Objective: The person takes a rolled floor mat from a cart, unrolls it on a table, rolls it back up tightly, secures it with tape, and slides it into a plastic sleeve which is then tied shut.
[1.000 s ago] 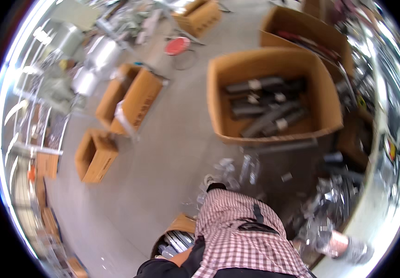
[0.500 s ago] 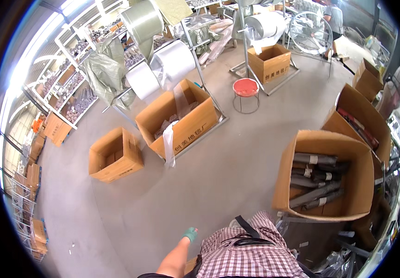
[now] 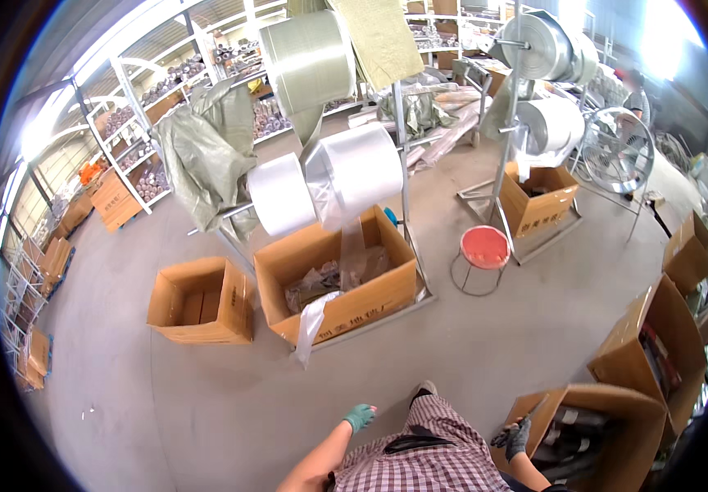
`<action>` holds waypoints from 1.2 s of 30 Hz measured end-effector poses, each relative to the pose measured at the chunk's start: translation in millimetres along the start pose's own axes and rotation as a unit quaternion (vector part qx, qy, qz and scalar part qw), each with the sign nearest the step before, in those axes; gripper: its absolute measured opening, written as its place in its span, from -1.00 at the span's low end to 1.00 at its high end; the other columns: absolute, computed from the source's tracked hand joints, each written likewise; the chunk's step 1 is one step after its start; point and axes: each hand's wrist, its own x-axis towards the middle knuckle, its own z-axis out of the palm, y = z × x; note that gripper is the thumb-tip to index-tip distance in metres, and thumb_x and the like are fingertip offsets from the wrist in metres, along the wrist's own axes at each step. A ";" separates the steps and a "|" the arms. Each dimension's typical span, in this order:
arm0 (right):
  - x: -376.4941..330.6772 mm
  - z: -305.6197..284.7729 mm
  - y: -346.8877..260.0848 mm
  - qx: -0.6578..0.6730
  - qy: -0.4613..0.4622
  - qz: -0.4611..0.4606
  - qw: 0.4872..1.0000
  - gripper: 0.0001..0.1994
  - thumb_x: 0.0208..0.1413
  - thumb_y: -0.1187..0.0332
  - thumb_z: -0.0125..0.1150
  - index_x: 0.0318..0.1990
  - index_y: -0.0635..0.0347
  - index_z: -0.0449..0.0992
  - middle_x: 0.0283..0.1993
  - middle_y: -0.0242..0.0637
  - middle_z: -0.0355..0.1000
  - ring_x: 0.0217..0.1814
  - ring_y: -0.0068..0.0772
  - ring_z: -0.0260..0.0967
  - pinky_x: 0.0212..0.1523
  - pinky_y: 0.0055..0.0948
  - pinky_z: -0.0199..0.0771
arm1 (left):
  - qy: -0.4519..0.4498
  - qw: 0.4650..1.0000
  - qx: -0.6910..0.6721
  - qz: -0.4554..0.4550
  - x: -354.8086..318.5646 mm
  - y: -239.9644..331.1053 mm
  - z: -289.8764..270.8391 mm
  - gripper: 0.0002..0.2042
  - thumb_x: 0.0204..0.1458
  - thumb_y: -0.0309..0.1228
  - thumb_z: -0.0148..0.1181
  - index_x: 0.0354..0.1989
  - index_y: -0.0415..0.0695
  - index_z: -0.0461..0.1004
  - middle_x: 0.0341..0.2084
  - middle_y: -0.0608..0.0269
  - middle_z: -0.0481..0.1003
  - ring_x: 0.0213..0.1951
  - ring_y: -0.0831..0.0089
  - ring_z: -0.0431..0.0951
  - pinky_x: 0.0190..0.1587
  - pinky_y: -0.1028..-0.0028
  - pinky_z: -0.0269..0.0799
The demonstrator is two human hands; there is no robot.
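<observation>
On my feed the left hand [image 3: 361,417] hangs out over the floor [image 3: 256,418], its forearm slanting in from the lower edge; I can't tell whether its fingers grip anything. The right hand [image 3: 515,437] (small and dark-gloved) is at the left side of the carton [image 3: 637,435], where rolls [image 3: 571,439] lie inside; its grip I can't make out. Since half a second ago, the right hand has come into view and the carton sits lower.

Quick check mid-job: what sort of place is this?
Probably a factory or warehouse packing area: large rolls of sheeting hang on a metal stand, open cardboard boxes stand around, and shelving behind holds many smaller rolls.
</observation>
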 end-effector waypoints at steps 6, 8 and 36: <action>150.1 177.5 -10.6 -0.170 -0.267 -0.085 0.945 -0.27 -0.09 0.02 0.36 0.13 0.00 0.04 -0.37 -0.23 0.39 -0.34 -0.18 0.48 -0.33 -0.22 0.53 | 0.381 0.819 0.290 0.315 107.8 230.7 -72.6 -0.60 0.09 -0.15 -0.11 -0.61 -0.20 0.47 -0.62 0.01 0.48 -0.55 0.15 0.48 -0.44 0.19 0.36; 163.1 251.9 -29.4 -0.186 -0.322 -0.065 0.926 -0.17 -0.14 -0.06 0.37 0.18 0.03 0.00 -0.26 -0.16 0.45 -0.23 -0.18 0.49 -0.19 -0.22 0.51 | 0.402 0.816 0.298 0.290 127.3 327.8 -96.3 -0.67 0.09 -0.24 -0.12 -0.44 -0.29 0.43 -0.51 -0.14 0.48 -0.45 -0.03 0.48 -0.35 0.13 0.34; 166.3 767.3 -74.3 -0.315 -0.374 -0.259 0.833 -0.33 -0.06 0.09 0.35 0.11 0.21 0.14 -0.12 -0.28 0.33 -0.12 -0.42 0.32 -0.06 -0.45 0.34 | -0.206 0.621 0.364 0.663 117.3 592.1 -80.0 -0.83 0.01 -0.38 0.08 -0.23 -0.07 0.50 -0.25 0.12 0.48 -0.16 0.09 0.48 -0.12 0.22 0.38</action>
